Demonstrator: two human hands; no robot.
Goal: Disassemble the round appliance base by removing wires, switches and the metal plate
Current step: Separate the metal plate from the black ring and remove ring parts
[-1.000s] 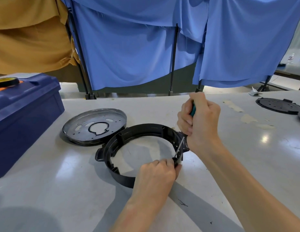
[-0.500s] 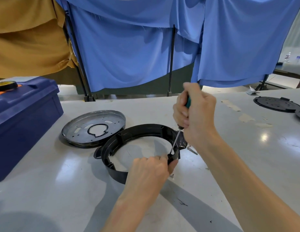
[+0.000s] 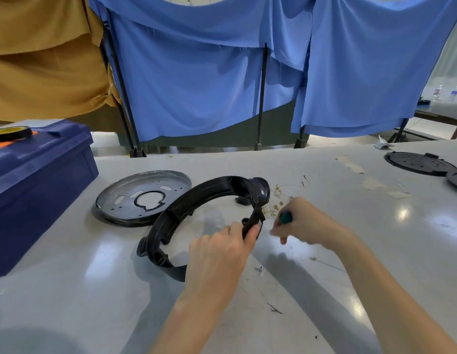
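Round appliance base (image 3: 209, 189): a black plastic ring, open in the middle, tipped up on its edge on the grey counter (image 3: 69, 290). Its near-left rim rests on the counter and its far side is raised. The left hand (image 3: 217, 251) grips the ring's near-right rim, thumb on the outside and fingers curled over the top edge. The right hand (image 3: 306, 226), blurred, is just beside it and apart from the ring, with fingers wrapped round the teal handle of a screwdriver (image 3: 285, 217); its tip cannot be made out.

The metal plate (image 3: 107, 203) lies flat behind and left of the ring, already out. Thin loose wires (image 3: 276, 208) are scattered on the counter right of the ring.

The ring looks light and stiff, though a thin open hoop may flex or crack if twisted. The thicker rim sections near the moulded posts seem the safest hold. A blue toolbox (image 3: 38, 187) sits at far left.
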